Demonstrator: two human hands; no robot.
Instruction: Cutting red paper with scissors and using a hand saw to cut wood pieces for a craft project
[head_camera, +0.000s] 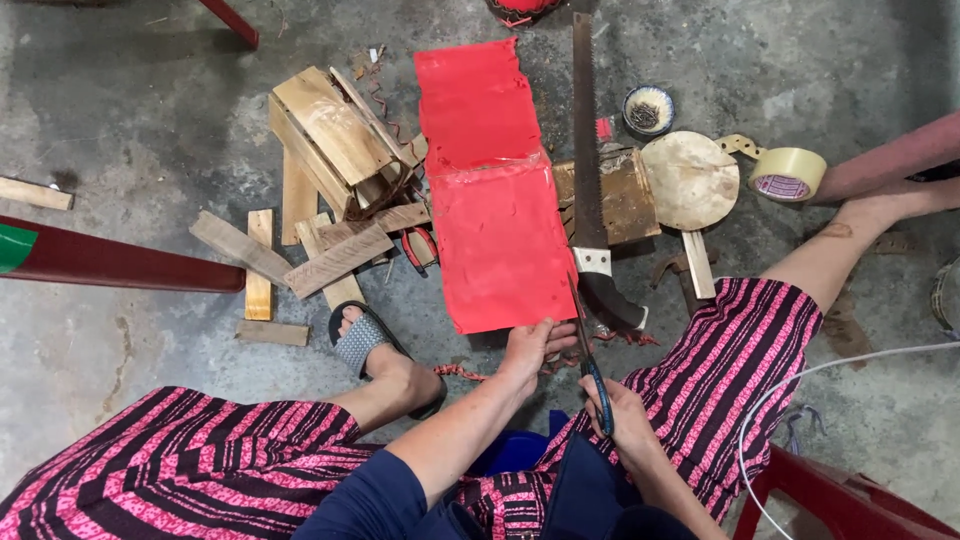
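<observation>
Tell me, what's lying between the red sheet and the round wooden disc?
In the head view, a long hand saw lies between the red sheet and the round wooden disc, resting over a wooden block.

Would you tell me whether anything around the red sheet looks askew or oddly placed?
Yes. A long saw lies across the right edge of the red sheet while the left hand pinches the sheet's near edge and the right hand works scissors there. Wood offcuts lie jumbled on the floor.

1 red sheet (495, 200), 1 saw (588, 170), 1 scissors (590, 360), 1 tape roll (788, 173), 1 nail bowl (648, 110).
</observation>
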